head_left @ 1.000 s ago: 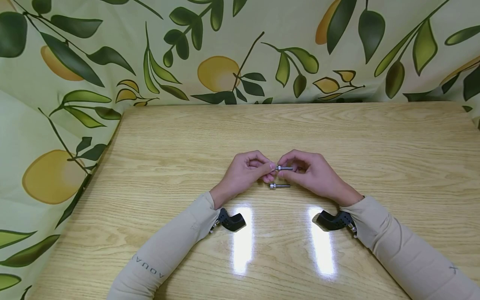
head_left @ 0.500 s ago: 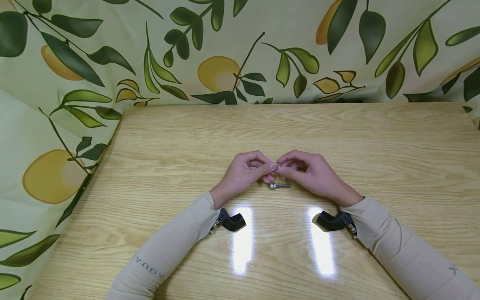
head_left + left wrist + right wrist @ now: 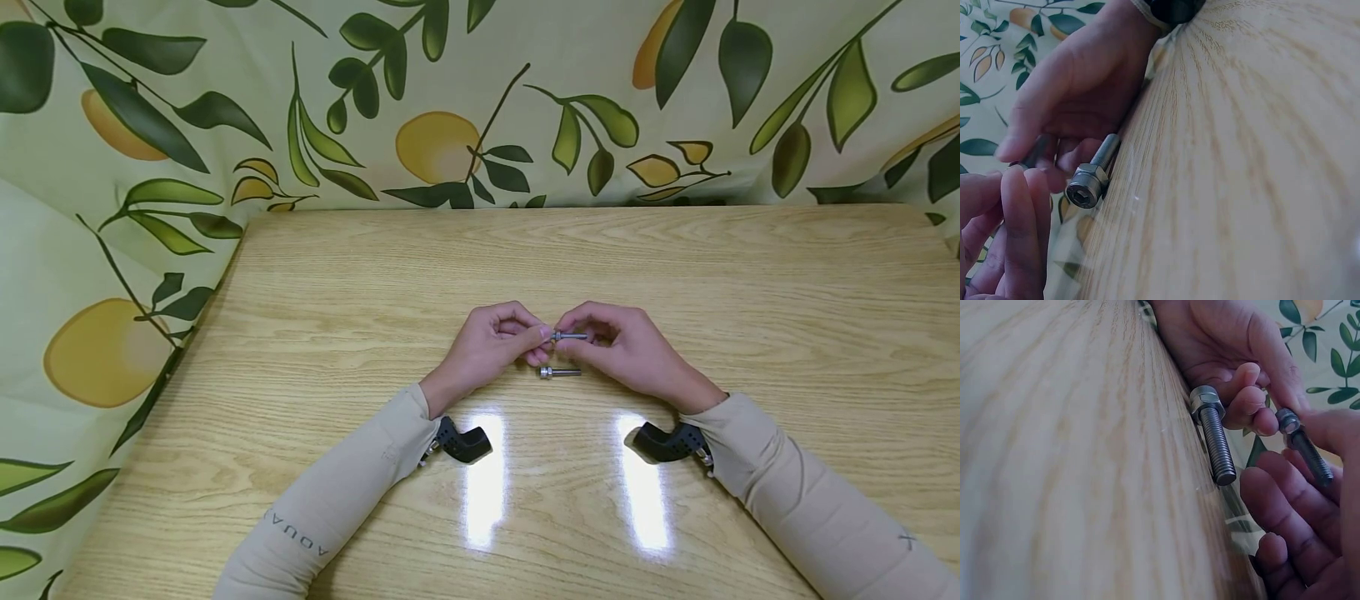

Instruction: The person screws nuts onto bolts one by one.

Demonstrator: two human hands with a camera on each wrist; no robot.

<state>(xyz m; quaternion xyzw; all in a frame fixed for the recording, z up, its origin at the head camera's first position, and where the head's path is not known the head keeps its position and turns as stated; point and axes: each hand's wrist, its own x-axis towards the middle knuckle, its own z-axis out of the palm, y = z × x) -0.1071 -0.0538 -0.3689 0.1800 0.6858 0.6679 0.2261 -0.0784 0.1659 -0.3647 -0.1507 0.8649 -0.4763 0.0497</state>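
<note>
My left hand (image 3: 498, 337) pinches a metal socket-head bolt (image 3: 576, 337) by its head, between thumb and fingers. The threaded shank points right, and a hex nut (image 3: 1290, 425) sits close to the head. From the right, my right hand (image 3: 618, 340) has thumb and index fingertip at either side of that nut; its other fingers curl loosely under the shank. A second socket-head bolt (image 3: 564, 372), also carrying a nut (image 3: 1092, 172) up by its head, lies on the table just below the hands. Its hex socket shows in the left wrist view.
The wood-grain table (image 3: 360, 275) spreads around both hands. A cloth (image 3: 300, 108) printed with leaves and fruit hangs behind it and along the left. Each wrist wears a black camera mount (image 3: 467, 444), and two bright reflections lie between the forearms.
Half a second ago my right thumb covered the nut and much of the shank; it has now rolled back towards me, and the shank shows again. The left hand and lying bolt stayed put.
</note>
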